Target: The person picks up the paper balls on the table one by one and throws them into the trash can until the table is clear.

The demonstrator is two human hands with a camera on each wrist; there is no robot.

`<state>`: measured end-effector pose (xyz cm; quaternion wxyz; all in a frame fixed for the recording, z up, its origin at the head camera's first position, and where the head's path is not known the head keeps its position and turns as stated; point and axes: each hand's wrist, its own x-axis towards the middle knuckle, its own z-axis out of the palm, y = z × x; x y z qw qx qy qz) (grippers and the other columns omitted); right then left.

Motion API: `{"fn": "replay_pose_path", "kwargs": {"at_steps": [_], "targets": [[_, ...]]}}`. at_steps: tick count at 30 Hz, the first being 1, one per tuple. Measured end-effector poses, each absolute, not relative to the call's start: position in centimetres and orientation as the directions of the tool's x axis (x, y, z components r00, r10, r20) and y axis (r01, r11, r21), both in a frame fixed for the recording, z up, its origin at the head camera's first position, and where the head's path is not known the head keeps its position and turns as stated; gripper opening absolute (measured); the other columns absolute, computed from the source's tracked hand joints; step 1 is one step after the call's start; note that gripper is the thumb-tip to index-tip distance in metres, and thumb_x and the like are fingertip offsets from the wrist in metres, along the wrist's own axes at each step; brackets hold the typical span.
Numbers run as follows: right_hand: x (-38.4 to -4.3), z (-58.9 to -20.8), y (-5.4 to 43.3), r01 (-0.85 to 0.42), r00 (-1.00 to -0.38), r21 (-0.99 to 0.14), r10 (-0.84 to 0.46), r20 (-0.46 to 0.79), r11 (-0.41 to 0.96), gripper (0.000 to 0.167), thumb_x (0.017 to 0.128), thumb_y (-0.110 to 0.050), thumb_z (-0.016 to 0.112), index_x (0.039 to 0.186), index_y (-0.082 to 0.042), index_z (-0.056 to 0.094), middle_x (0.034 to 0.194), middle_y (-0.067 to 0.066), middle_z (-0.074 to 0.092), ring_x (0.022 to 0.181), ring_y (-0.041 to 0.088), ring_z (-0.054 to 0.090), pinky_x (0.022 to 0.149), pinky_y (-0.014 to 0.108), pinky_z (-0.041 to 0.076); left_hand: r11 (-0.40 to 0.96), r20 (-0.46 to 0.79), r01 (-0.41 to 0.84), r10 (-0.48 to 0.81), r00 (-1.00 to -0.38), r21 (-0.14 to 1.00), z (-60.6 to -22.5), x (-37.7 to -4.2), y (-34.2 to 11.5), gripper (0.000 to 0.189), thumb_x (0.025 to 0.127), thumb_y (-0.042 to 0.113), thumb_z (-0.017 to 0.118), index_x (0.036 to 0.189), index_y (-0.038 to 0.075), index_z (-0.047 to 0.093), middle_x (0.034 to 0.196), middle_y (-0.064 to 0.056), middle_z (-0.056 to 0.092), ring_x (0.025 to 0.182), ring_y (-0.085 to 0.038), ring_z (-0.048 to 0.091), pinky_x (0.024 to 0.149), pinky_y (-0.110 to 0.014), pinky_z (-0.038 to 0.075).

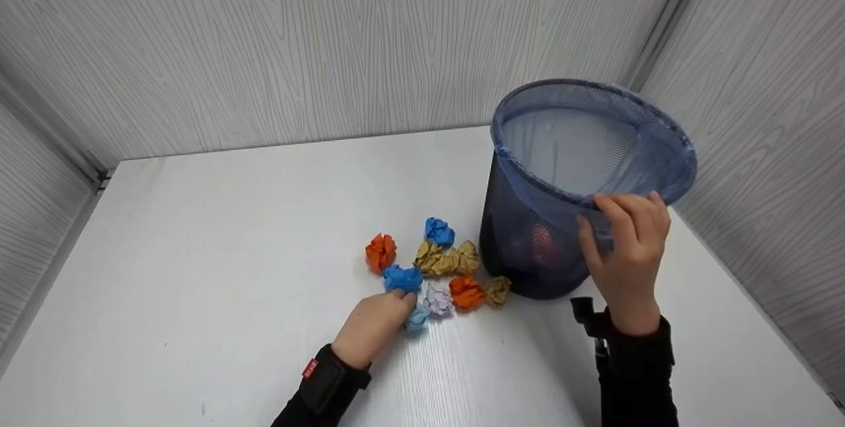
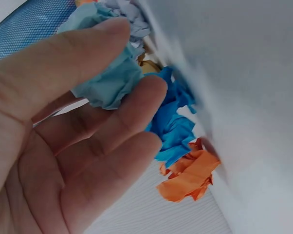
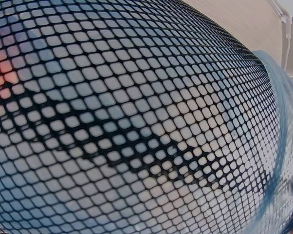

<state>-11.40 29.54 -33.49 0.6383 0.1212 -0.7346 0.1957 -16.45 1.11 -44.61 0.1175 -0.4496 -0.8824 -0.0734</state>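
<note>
Beside mesh bin (image 1: 511,242), my left hand (image 1: 371,327) gripped light-blue ball (image 2: 112,80); crowding darker-blue ball (image 1: 403,278) risked snagging along. My right hand (image 1: 630,252) pinched lined rim (image 1: 542,181); tugging could have loosened liner (image 1: 561,143).

A booth-like, partitioned work space; whether it stands in a lab, an office or a workshop cannot be determined. The white table (image 1: 231,229) is bounded by a rear panel (image 1: 330,44), a left panel (image 1: 33,209) and a right panel (image 1: 766,117), all wood-grained, with a grey strip (image 1: 667,21) at the right corner.
</note>
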Motion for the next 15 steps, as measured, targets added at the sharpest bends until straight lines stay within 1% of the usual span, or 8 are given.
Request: {"fn": "replay_pose_path", "kwargs": {"at_steps": [4,8,12,15], "targets": [[-11.4,-33.6,29.6,-0.426,-0.165,-0.136,0.071,0.984,0.894,0.03,0.085,-0.025,0.058,0.087,0.005,0.06,0.085,0.016,0.055,0.083,0.033,0.048,0.093,0.051,0.026,0.575,0.293,0.817,0.778,-0.556,0.024,-43.8,-16.2,0.9,0.022,0.069,-0.008,0.064,0.087,0.003,0.057,0.071,-0.006,0.054,0.06,-0.015,0.052,0.048,-0.024,0.041],[-11.3,-33.7,29.6,-0.428,-0.169,-0.137,0.07,0.983,0.893,0.029,0.085,-0.025,0.058,0.088,0.005,0.06,0.086,0.016,0.056,0.084,0.033,0.048,0.093,0.051,0.026,0.582,0.322,0.812,0.764,-0.559,0.028,-42.8,-16.0,0.9,0.02,0.07,-0.001,0.068,0.086,0.004,0.056,0.069,-0.004,0.051,0.056,-0.013,0.048,0.046,-0.022,0.039],[-11.4,-33.6,29.6,-0.428,-0.16,-0.13,0.067,0.985,0.895,0.029,0.085,-0.024,0.058,0.087,0.005,0.06,0.086,0.016,0.056,0.083,0.033,0.048,0.093,0.051,0.026,0.588,0.39,0.809,0.743,-0.544,0.007,-42.2,-15.8,1.2,0.015,0.074,0.002,0.066,0.082,0.005,0.054,0.066,-0.003,0.048,0.054,-0.011,0.046,0.045,-0.021,0.034],[-11.4,-33.6,29.6,-0.427,-0.153,-0.126,0.066,0.986,0.895,0.029,0.084,-0.024,0.058,0.087,0.005,0.06,0.085,0.016,0.056,0.082,0.033,0.048,0.093,0.051,0.026,0.59,0.431,0.808,0.73,-0.53,-0.006,-41.8,-15.8,1.5,0.015,0.073,0.002,0.066,0.081,0.005,0.053,0.067,-0.002,0.048,0.054,-0.011,0.047,0.044,-0.021,0.033]]}}
